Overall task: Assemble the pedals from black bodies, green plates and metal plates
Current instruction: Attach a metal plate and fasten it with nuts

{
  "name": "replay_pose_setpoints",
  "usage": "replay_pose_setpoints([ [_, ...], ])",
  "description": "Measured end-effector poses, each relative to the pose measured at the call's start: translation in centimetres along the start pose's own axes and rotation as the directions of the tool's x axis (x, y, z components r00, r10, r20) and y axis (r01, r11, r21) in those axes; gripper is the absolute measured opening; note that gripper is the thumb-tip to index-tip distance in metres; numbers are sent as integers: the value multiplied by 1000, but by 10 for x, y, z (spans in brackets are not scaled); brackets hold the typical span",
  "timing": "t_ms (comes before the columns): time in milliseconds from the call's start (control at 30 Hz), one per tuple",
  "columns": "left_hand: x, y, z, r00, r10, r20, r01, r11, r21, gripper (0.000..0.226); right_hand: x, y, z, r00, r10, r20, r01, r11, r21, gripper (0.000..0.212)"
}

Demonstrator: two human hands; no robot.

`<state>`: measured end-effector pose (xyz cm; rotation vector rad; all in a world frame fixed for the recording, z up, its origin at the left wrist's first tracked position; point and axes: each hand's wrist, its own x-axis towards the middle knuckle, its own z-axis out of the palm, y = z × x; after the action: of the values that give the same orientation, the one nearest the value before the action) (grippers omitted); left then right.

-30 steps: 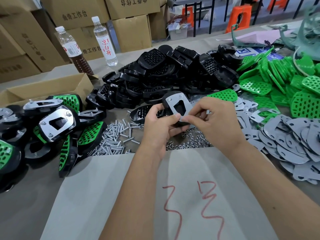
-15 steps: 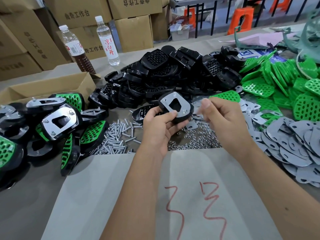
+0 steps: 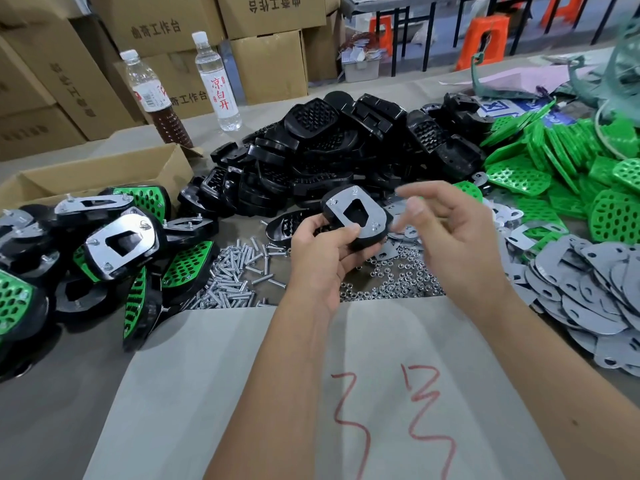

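The left hand [image 3: 320,252] holds one pedal [image 3: 355,216] up over the middle of the table, fingers and thumb curled round its near edge. A shiny metal plate sits on top of its black body, with small screw ends poking up at the corners. The right hand [image 3: 450,233] is just to the right of it, not touching, with fingers loose and spread and nothing in them that I can see; it is a bit blurry. I think the plate is on and now needs fastening, so the right hand probably has to pick up a little nut from the pile of nuts [image 3: 391,284] just below. Finished pedals [image 3: 114,244] lie at the left. The clear bottle [image 3: 216,81] far left has red Chinese writing, 凉白开. The brown boxes [image 3: 270,15] behind say 工作台. Red squiggles are drawn on the grey sheet [image 3: 242,375] near us.
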<state>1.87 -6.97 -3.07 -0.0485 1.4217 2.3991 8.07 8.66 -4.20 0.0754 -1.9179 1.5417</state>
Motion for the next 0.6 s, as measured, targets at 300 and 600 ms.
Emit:
replay_pose_setpoints([
  [300, -3, -6, 4, 998, 59, 29, -62, 991, 118, 36, 1, 8, 2, 997, -34, 64, 42, 991, -131, 53],
  [600, -3, -3, 1, 997, 39, 65, -47, 990, 132, 33, 3, 8, 2, 999, -44, 27, 48, 989, -140, 25],
])
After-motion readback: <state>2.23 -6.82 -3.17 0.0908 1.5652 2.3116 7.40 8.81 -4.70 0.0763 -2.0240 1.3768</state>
